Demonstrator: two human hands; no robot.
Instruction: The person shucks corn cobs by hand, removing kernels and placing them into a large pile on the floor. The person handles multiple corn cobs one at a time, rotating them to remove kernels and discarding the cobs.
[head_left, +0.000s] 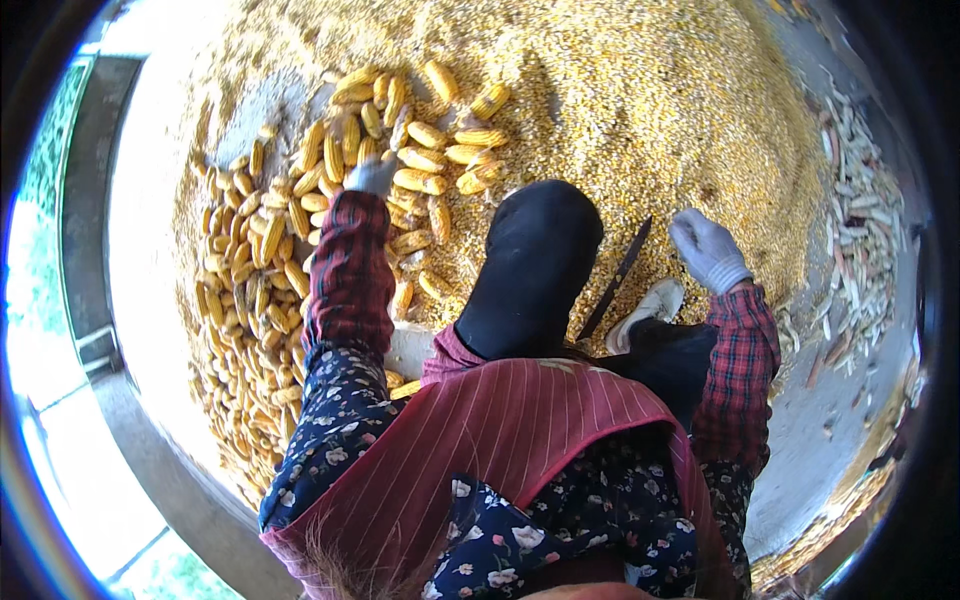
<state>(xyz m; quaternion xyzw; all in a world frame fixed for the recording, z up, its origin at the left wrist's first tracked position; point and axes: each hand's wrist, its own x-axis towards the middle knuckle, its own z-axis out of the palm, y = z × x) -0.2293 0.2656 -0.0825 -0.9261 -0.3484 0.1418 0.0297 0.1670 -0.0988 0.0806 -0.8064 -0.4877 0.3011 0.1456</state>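
Observation:
My left hand (372, 174), in a light glove, reaches among ears of yellow corn (420, 181) left of my knee. Whether its fingers hold an ear cannot be told. My right hand (703, 244), in a pale glove with the fingers curled, hovers over or rests by the loose corn kernels (660, 127) on the right; nothing clear shows in it. Between my knee and my right hand lies a long dark flat bar or blade (618, 277), slanting across the kernels.
A large heap of corn ears (255, 300) spreads down the left. Stripped cobs (862, 217) lie on the grey floor (802, 450) at far right. My bent knee (546, 232) and a white shoe (651, 309) are between my arms. A low wall edge (150, 442) curves along the lower left.

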